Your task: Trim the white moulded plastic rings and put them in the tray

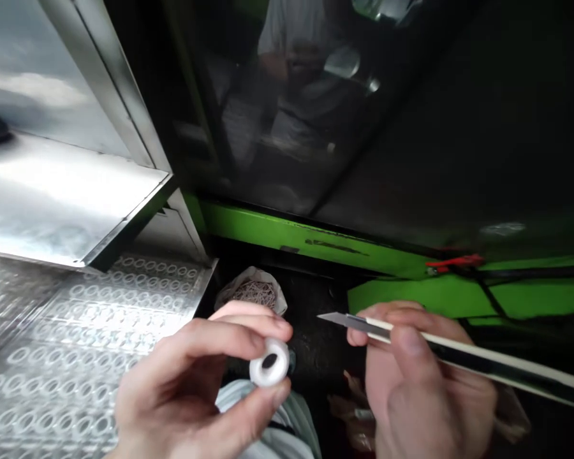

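Observation:
Between thumb and fingers, my left hand (191,382) grips a small white plastic ring (281,371) with a dark hole facing me. My right hand (416,382) is closed round a utility knife (488,364) with a pale handle. The knife's pointed blade (337,317) is out and aims left, a short way from the ring and not touching it. Left of my left hand, many similar white rings (67,421) lie in rows on a shiny surface.
A metal ledge (67,204) juts out at upper left above the rows. Ahead stands a dark glossy panel (411,127) with a green frame (268,233) and a red-handled tool (454,262). A bag of thin pale pieces (256,292) sits below on the dark floor.

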### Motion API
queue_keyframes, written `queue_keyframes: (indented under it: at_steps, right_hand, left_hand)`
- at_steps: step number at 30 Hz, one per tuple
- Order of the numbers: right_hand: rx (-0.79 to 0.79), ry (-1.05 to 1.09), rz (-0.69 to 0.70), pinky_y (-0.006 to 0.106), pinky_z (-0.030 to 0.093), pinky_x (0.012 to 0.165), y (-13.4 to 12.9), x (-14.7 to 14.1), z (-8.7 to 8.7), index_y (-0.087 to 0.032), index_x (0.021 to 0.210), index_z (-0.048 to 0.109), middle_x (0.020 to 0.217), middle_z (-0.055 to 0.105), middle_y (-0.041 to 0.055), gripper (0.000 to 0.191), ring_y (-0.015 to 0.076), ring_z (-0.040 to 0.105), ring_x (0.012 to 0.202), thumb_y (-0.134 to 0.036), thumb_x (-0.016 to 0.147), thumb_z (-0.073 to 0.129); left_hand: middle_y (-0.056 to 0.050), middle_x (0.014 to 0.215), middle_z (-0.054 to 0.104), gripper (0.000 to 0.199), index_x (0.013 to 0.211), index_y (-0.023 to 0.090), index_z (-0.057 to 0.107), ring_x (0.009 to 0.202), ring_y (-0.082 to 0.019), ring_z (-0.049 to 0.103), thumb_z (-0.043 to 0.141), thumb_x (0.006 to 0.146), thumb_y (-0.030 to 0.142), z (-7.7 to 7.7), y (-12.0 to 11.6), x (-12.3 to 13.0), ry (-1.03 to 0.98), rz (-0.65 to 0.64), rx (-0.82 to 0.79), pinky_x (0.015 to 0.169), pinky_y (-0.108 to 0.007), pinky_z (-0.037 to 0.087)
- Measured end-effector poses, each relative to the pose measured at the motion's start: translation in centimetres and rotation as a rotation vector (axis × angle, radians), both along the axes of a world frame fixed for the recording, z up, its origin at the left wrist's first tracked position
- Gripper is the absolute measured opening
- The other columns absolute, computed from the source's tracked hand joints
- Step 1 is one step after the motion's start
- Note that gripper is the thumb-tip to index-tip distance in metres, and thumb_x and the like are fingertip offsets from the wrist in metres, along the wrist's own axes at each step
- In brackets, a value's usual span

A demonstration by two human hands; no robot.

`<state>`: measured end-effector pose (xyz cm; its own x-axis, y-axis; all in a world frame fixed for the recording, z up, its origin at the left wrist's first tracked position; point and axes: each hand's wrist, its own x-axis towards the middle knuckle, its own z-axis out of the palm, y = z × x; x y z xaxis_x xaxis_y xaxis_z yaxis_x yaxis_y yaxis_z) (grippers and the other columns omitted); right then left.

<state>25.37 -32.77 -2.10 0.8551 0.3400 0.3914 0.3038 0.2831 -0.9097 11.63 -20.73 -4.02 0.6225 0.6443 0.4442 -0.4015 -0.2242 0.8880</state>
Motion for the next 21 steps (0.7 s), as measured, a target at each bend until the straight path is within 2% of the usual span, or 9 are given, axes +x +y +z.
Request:
queue_keyframes:
  at_steps: [2, 4, 7, 9, 11, 14, 16, 18, 21]
  right_hand:
    - [0.009, -0.03, -0.004, 0.032, 0.056, 0.065, 0.0, 0.3, -0.2, -0.026, 0.094, 0.072, 0.086, 0.065, 0.0025, 0.007, 0.0183, 0.064, 0.077, -0.021, 0.094, 0.068]
    - [-0.036, -0.041, 0.068, 0.032, 0.056, 0.067, 0.0, 1.0, -0.5, -0.024, 0.092, 0.071, 0.085, 0.065, 0.0034, 0.01, 0.0182, 0.065, 0.077, -0.024, 0.097, 0.063]
    - [-0.275, -0.037, 0.379, 0.03, 0.056, 0.065, 1.6, 2.7, -0.7, -0.02, 0.096, 0.069, 0.083, 0.066, 0.0051, 0.018, 0.0175, 0.064, 0.071, -0.035, 0.1, 0.06]
    - [-0.518, -0.083, 0.658, 0.028, 0.054, 0.059, 4.7, 4.0, -0.1, -0.02, 0.111, 0.065, 0.081, 0.066, 0.0037, 0.024, 0.0165, 0.063, 0.065, -0.041, 0.098, 0.063]
    - [-0.719, -0.231, 0.898, 0.026, 0.051, 0.055, 9.5, 4.5, 1.2, -0.022, 0.126, 0.058, 0.077, 0.065, 0.0007, 0.039, 0.0157, 0.061, 0.061, -0.045, 0.096, 0.067]
    - [-0.833, -0.585, 1.089, 0.025, 0.042, 0.049, 18.1, 3.6, 3.8, -0.021, 0.123, 0.058, 0.068, 0.061, -0.0025, 0.042, 0.0144, 0.055, 0.055, -0.05, 0.094, 0.067]
    - [-0.834, -0.818, 1.096, 0.026, 0.036, 0.047, 23.3, 2.4, 4.9, -0.019, 0.113, 0.062, 0.061, 0.058, -0.0035, 0.037, 0.0131, 0.05, 0.05, -0.05, 0.094, 0.066]
    - [-0.843, -1.031, 1.049, 0.028, 0.034, 0.049, 27.4, 1.4, 5.1, -0.017, 0.108, 0.066, 0.058, 0.057, -0.0025, 0.032, 0.0131, 0.049, 0.049, -0.047, 0.097, 0.062]
    - [-0.825, -1.257, 0.916, 0.031, 0.033, 0.053, 30.8, 1.2, 4.2, -0.014, 0.107, 0.072, 0.059, 0.062, 0.0022, 0.038, 0.0141, 0.053, 0.05, -0.047, 0.101, 0.054]
  left_hand:
    - [-0.005, 0.11, 0.072, 0.037, 0.108, 0.025, 0.066, 0.111, -0.02, 0.066, 0.078, 0.081, 0.004, -0.3, 0.3, 0.3, 0.014, -0.004, -0.034, 0.098, -0.029, 0.059]
    - [-0.005, 0.112, 0.072, 0.036, 0.108, 0.026, 0.066, 0.109, -0.018, 0.066, 0.077, 0.082, 0.004, -0.9, 0.6, 0.1, 0.029, -0.032, -0.112, 0.096, -0.026, 0.057]
    - [-0.008, 0.11, 0.071, 0.026, 0.105, 0.022, 0.065, 0.098, -0.015, 0.067, 0.075, 0.085, 0.011, -3.0, 1.0, -1.2, 0.037, -0.085, -0.332, 0.085, -0.021, 0.055]
    - [-0.011, 0.108, 0.071, 0.024, 0.1, 0.018, 0.064, 0.094, -0.016, 0.067, 0.078, 0.081, 0.014, -5.4, 1.2, -2.8, 0.075, -0.053, -0.523, 0.08, -0.021, 0.054]
    - [-0.011, 0.106, 0.071, 0.026, 0.094, 0.017, 0.064, 0.093, -0.016, 0.066, 0.079, 0.073, 0.012, -8.3, 1.2, -5.0, 0.143, 0.081, -0.674, 0.079, -0.021, 0.052]
    - [-0.01, 0.105, 0.071, 0.029, 0.091, 0.016, 0.065, 0.087, -0.015, 0.065, 0.078, 0.065, 0.013, -12.9, 0.8, -9.5, 0.212, 0.384, -0.756, 0.073, -0.021, 0.05]
    - [-0.008, 0.097, 0.07, 0.031, 0.091, 0.015, 0.065, 0.082, -0.015, 0.064, 0.078, 0.063, 0.017, -15.4, 0.5, -13.3, 0.244, 0.62, -0.769, 0.07, -0.021, 0.049]
    - [-0.006, 0.087, 0.068, 0.034, 0.092, 0.015, 0.064, 0.078, -0.015, 0.064, 0.08, 0.064, 0.025, -17.3, 0.4, -17.3, 0.26, 0.841, -0.782, 0.068, -0.021, 0.049]
    - [-0.006, 0.084, 0.069, 0.042, 0.096, 0.014, 0.063, 0.078, -0.016, 0.066, 0.082, 0.065, 0.035, -19.0, 1.0, -23.1, 0.294, 1.086, -0.769, 0.068, -0.022, 0.051]
